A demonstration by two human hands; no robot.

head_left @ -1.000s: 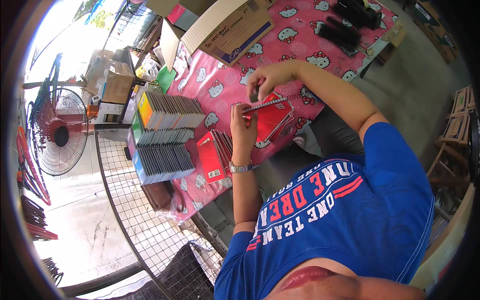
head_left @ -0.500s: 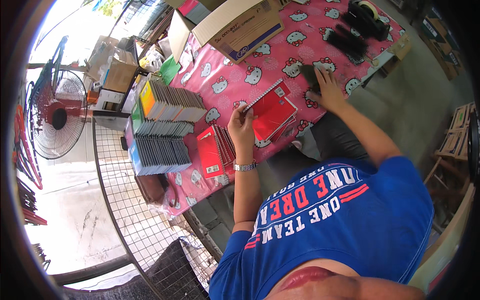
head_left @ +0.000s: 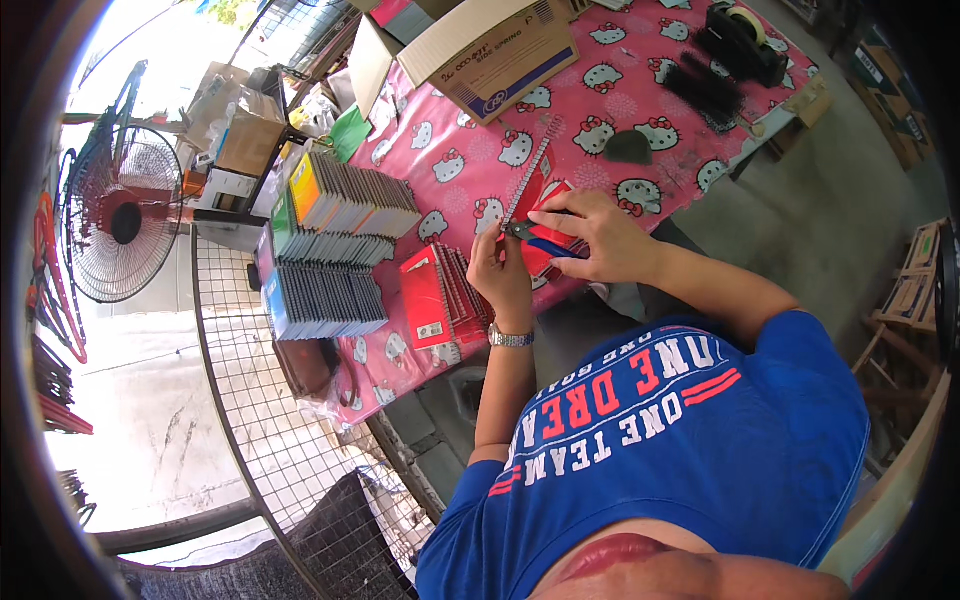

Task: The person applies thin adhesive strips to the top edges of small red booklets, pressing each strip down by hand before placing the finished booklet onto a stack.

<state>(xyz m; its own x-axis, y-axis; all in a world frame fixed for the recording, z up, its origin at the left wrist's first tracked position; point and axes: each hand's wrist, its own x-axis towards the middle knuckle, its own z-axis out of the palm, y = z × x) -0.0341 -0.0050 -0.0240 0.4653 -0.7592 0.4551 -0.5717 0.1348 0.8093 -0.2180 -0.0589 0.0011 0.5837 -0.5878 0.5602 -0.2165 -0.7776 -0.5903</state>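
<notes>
A red spiral notebook (head_left: 532, 188) is tilted up, its wire coil running along the left edge. My left hand (head_left: 500, 270) pinches the notebook's near corner at the coil's lower end. In my right hand (head_left: 608, 238) is a pair of pliers (head_left: 548, 247) with blue handles, the fingers wrapped round them. The jaws of the pliers are at the coil's end, right beside my left fingertips; whether they bite the wire I cannot tell. More red covers show under my right hand, partly hidden. Left of my left hand lies an overlapping pile of red spiral notebooks (head_left: 425, 298).
Rows of spiral notebooks (head_left: 330, 300) with blue, green and yellow covers stand at the table's left. An open cardboard box (head_left: 490, 65) is at the back. A dark flat piece (head_left: 628, 147), black bristly bundles (head_left: 700, 90) and a tape dispenser (head_left: 745, 45) lie to the right.
My right hand has come left from the dark piece, now with the pliers at the coil. The notebook, lying flatter before, is tilted up. My left hand has shifted slightly down and right.
</notes>
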